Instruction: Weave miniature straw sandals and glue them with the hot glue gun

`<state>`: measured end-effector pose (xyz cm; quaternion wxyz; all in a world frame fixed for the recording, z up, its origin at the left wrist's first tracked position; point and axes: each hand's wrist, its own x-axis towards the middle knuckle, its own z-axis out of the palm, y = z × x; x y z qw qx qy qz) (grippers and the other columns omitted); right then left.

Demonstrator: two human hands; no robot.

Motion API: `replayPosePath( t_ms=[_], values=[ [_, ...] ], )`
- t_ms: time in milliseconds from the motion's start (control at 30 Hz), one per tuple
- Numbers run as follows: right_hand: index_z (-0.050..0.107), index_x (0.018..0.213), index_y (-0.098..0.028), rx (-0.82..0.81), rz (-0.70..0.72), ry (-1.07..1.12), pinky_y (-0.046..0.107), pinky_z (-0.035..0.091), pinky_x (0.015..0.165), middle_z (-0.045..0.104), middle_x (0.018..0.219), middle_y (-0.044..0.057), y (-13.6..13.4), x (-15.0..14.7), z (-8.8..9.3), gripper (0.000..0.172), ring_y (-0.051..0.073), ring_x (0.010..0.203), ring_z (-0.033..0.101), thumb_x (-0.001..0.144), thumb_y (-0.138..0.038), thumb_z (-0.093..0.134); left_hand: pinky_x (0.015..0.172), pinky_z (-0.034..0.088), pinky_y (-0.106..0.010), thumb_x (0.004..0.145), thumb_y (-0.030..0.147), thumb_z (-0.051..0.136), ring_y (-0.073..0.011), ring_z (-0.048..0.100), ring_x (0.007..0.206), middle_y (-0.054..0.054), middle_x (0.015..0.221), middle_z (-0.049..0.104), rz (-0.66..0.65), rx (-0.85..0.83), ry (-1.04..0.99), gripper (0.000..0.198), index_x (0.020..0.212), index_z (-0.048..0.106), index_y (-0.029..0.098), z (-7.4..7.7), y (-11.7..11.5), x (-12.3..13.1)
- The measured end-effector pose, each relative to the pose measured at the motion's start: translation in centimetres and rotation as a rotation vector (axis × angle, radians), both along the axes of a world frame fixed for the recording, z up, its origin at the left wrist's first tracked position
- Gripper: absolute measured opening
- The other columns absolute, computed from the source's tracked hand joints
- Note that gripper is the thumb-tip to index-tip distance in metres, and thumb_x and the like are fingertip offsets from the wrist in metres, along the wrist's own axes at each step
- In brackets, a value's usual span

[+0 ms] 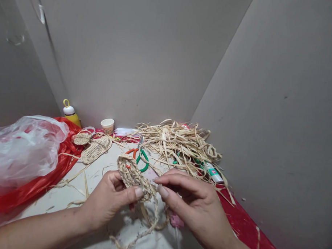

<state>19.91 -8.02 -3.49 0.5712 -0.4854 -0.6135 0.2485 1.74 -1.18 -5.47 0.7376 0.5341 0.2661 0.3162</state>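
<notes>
My left hand (109,200) grips a coiled oval of braided straw (130,172), thumb pressed on its lower end. My right hand (192,203) pinches the same braid from the right, fingertips meeting the left thumb. The loose braid tail (148,225) hangs down and curls on the white table (99,173) between my wrists. Both hands are closed on the braid.
A heap of loose straw strips (178,143) lies at the back right. Pliers with orange and green handles (140,158), two finished woven pieces (95,149), a paper cup (108,126), a yellow bottle (70,114), a glue tube (213,172) and a clear bag on red plastic (23,148) surround them. Grey walls enclose the corner.
</notes>
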Motion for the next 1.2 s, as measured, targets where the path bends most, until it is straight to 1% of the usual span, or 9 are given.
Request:
replayPosePath(
  t_ms=[100,167,400,500,700,800,1033,1200],
  values=[
    [0.075,0.085,-0.02,0.011,0.002,-0.013,0.026,0.055,0.055,0.068,0.074,0.003,-0.2,-0.1,0.2,0.012,0.013,0.058,0.062,0.076,-0.015,0.068,0.056,0.044,-0.02,0.073,0.03,0.078,-0.0097,0.05,0.059,-0.002,0.07,0.067,0.007,0.032,-0.003,0.018,0.078,0.073,0.013,0.1,0.0,0.1],
    [0.074,0.087,-0.018,0.018,0.005,-0.035,0.023,0.054,0.053,0.068,0.074,0.003,-0.2,-0.2,0.3,0.014,0.012,0.055,0.061,0.074,-0.014,0.068,0.056,0.043,-0.019,0.074,0.029,0.077,-0.0095,0.05,0.059,-0.001,0.069,0.066,0.01,0.049,0.001,0.016,0.077,0.073,0.014,0.2,0.1,0.2],
    [0.071,0.082,-0.016,0.013,0.013,-0.133,0.018,0.051,0.052,0.067,0.07,0.002,0.0,-0.5,0.6,0.014,0.01,0.056,0.059,0.076,-0.009,0.061,0.056,0.044,-0.018,0.074,0.028,0.078,-0.0084,0.05,0.058,0.0,0.069,0.068,0.008,0.037,-0.009,0.014,0.077,0.073,0.015,0.1,0.1,0.1],
    [0.071,0.083,-0.016,0.058,0.031,-0.173,0.018,0.05,0.051,0.066,0.069,0.001,0.0,-0.4,0.8,0.017,0.01,0.056,0.058,0.076,-0.006,0.059,0.055,0.044,-0.018,0.073,0.028,0.078,-0.0083,0.051,0.057,0.0,0.067,0.067,-0.003,0.021,-0.011,0.016,0.077,0.074,0.014,0.0,0.0,0.0],
    [0.075,0.089,-0.018,0.18,0.118,-0.226,0.022,0.051,0.056,0.068,0.074,0.004,0.1,0.3,1.3,0.024,0.013,0.065,0.063,0.077,-0.003,0.06,0.054,0.046,-0.02,0.073,0.032,0.078,-0.0095,0.053,0.055,-0.002,0.066,0.067,-0.013,0.005,0.013,0.021,0.075,0.073,0.012,0.0,-0.1,0.0],
    [0.074,0.091,-0.019,0.197,0.141,-0.239,0.023,0.051,0.056,0.068,0.074,0.004,0.1,0.4,1.4,0.026,0.013,0.064,0.062,0.077,-0.002,0.061,0.054,0.047,-0.02,0.073,0.032,0.078,-0.0096,0.053,0.055,-0.002,0.066,0.067,-0.007,0.017,0.014,0.02,0.076,0.073,0.013,-0.1,-0.2,-0.1],
    [0.072,0.1,-0.021,0.252,0.121,-0.227,0.023,0.053,0.059,0.068,0.079,0.004,-0.2,0.0,0.6,0.034,0.014,0.068,0.064,0.077,0.0,0.058,0.054,0.048,-0.02,0.074,0.031,0.077,-0.0098,0.054,0.055,-0.003,0.068,0.068,-0.006,0.008,-0.008,0.019,0.078,0.073,0.013,-0.3,-0.2,0.0],
    [0.069,0.106,-0.019,0.319,0.119,-0.227,0.024,0.053,0.062,0.065,0.084,0.006,-0.3,-0.3,-0.4,0.037,0.013,0.071,0.063,0.077,0.002,0.057,0.054,0.048,-0.021,0.076,0.032,0.076,-0.0102,0.054,0.056,-0.004,0.07,0.069,-0.019,0.029,0.0,0.021,0.081,0.073,0.012,-0.5,-0.1,0.0]
  ],
)
